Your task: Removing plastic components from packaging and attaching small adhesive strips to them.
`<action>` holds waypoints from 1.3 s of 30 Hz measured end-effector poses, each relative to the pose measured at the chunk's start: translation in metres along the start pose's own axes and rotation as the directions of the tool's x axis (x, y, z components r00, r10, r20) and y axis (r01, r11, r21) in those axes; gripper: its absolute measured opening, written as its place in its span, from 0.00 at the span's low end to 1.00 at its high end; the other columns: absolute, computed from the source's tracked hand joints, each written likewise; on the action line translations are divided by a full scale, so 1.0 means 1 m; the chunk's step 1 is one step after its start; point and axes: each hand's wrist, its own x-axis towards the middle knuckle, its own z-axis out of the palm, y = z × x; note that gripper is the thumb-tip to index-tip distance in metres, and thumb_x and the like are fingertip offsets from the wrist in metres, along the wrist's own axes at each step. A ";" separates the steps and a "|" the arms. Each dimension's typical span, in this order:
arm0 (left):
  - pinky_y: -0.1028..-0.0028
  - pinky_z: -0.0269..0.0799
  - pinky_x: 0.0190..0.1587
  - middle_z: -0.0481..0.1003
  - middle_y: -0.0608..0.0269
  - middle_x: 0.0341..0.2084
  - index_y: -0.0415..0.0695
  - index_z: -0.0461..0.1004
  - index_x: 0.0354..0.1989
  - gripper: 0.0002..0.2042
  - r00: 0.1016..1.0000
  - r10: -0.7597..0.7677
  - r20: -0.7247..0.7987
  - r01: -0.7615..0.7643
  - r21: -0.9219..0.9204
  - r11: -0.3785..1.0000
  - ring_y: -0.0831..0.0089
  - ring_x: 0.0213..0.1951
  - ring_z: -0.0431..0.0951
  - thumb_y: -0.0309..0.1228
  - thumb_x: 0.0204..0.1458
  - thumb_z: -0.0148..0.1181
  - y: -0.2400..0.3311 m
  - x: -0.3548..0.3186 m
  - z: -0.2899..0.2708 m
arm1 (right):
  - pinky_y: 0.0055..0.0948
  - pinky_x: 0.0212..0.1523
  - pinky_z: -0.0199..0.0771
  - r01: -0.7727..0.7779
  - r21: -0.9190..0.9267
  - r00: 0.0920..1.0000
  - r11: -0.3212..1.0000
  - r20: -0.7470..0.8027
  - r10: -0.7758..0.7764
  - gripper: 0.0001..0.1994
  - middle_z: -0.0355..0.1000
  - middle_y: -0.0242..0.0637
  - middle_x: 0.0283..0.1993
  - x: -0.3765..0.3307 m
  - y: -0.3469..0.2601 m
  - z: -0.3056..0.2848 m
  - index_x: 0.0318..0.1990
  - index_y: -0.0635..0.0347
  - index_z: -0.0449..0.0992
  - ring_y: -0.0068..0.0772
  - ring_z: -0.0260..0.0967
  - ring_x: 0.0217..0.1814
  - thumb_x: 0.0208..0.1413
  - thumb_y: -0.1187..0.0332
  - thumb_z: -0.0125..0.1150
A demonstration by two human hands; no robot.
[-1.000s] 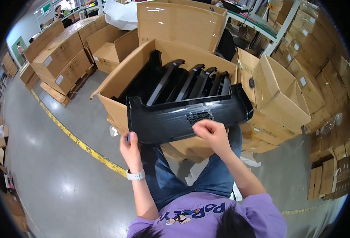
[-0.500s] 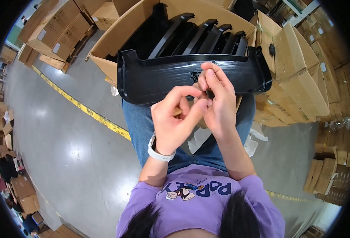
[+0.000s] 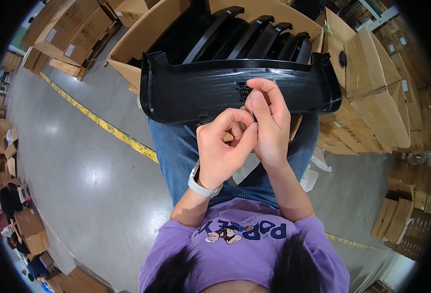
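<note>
My left hand, with a white watch band at the wrist, is closed in a pinch. A small tan piece is tucked inside its curled fingers; most of it is hidden. Against it, my right hand is also closed, thumb pressed to the bent fingers. Where the fingertips meet, a sliver of a small dark piece shows, too covered to name. Just beyond both hands, a wide black plastic panel with upturned ends rests across my thighs, leaning on an open carton. Neither hand grips the panel.
Several more black plastic panels stand in the open cardboard carton ahead. Other open cartons are at the right. Stacked boxes sit on a pallet at far left, past a yellow floor line. White scraps lie below my knees.
Both hands have come closer together at the fingertips, and the left has shifted slightly right. Less of the dark piece shows between them. The panel appears slightly higher in view.
</note>
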 end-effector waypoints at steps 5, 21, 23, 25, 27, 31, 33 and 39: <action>0.87 0.48 0.18 0.63 0.77 0.10 0.37 0.74 0.29 0.03 0.993 -0.046 0.107 0.059 -0.122 0.991 0.92 0.14 0.56 0.20 0.45 0.59 -0.006 -0.002 -0.011 | 0.16 0.24 0.55 0.149 -0.277 0.988 0.949 0.090 -0.129 0.08 0.60 0.23 0.24 -0.002 -0.005 -0.005 0.45 0.61 0.68 0.12 0.52 0.24 0.60 0.71 0.47; 0.88 0.49 0.20 0.67 0.76 0.15 0.37 0.74 0.29 0.02 0.952 -0.123 0.282 0.243 -0.447 0.861 0.92 0.18 0.59 0.22 0.49 0.59 -0.008 -0.004 -0.030 | 0.14 0.25 0.49 0.175 -0.063 0.949 0.983 0.278 -0.151 0.16 0.55 0.23 0.25 -0.008 0.014 0.003 0.48 0.62 0.65 0.12 0.49 0.26 0.65 0.60 0.37; 0.88 0.49 0.20 0.67 0.76 0.14 0.37 0.74 0.29 0.02 0.952 -0.145 0.270 0.258 -0.449 0.855 0.92 0.18 0.59 0.22 0.48 0.59 -0.004 -0.004 -0.030 | 0.14 0.25 0.49 0.149 -0.033 0.949 0.988 0.285 -0.134 0.16 0.56 0.23 0.25 -0.007 0.015 0.003 0.48 0.63 0.65 0.12 0.49 0.26 0.65 0.60 0.37; 0.87 0.49 0.20 0.66 0.77 0.14 0.37 0.74 0.29 0.01 0.951 -0.166 0.260 0.271 -0.452 0.850 0.93 0.18 0.59 0.21 0.48 0.58 -0.005 -0.005 -0.029 | 0.14 0.25 0.49 0.136 -0.034 0.950 0.990 0.289 -0.121 0.15 0.56 0.23 0.25 -0.007 0.015 0.003 0.48 0.63 0.65 0.12 0.49 0.26 0.65 0.61 0.37; 0.87 0.46 0.19 0.65 0.77 0.14 0.37 0.73 0.29 0.02 0.965 -0.147 0.217 0.228 -0.415 0.881 0.92 0.16 0.56 0.22 0.48 0.58 -0.007 -0.006 -0.027 | 0.14 0.25 0.49 0.126 -0.034 0.949 0.991 0.294 -0.110 0.15 0.56 0.23 0.25 -0.007 0.015 0.004 0.48 0.62 0.65 0.12 0.49 0.26 0.65 0.61 0.37; 0.88 0.47 0.20 0.65 0.78 0.15 0.37 0.73 0.29 0.01 0.982 -0.123 0.140 0.164 -0.336 0.928 0.93 0.17 0.56 0.22 0.48 0.57 -0.009 -0.009 -0.021 | 0.14 0.25 0.50 0.167 -0.081 0.954 0.983 0.265 -0.140 0.15 0.56 0.23 0.25 -0.007 0.016 0.008 0.48 0.62 0.66 0.12 0.49 0.26 0.65 0.61 0.37; 0.88 0.47 0.21 0.65 0.78 0.16 0.38 0.72 0.28 0.01 0.991 -0.086 0.098 0.114 -0.329 0.938 0.93 0.18 0.56 0.22 0.48 0.57 -0.009 -0.011 -0.019 | 0.14 0.25 0.50 0.183 -0.096 0.955 0.978 0.254 -0.154 0.15 0.56 0.23 0.25 -0.009 0.016 0.011 0.47 0.62 0.66 0.11 0.50 0.26 0.65 0.61 0.37; 0.87 0.50 0.20 0.62 0.79 0.13 0.40 0.69 0.26 0.03 0.990 -0.131 0.056 0.142 -0.434 0.890 0.93 0.18 0.57 0.19 0.47 0.54 -0.006 -0.014 -0.020 | 0.11 0.22 0.48 0.047 -0.024 0.997 0.999 0.058 -0.046 0.09 0.60 0.20 0.24 -0.016 0.008 0.009 0.41 0.60 0.72 0.08 0.51 0.23 0.61 0.65 0.50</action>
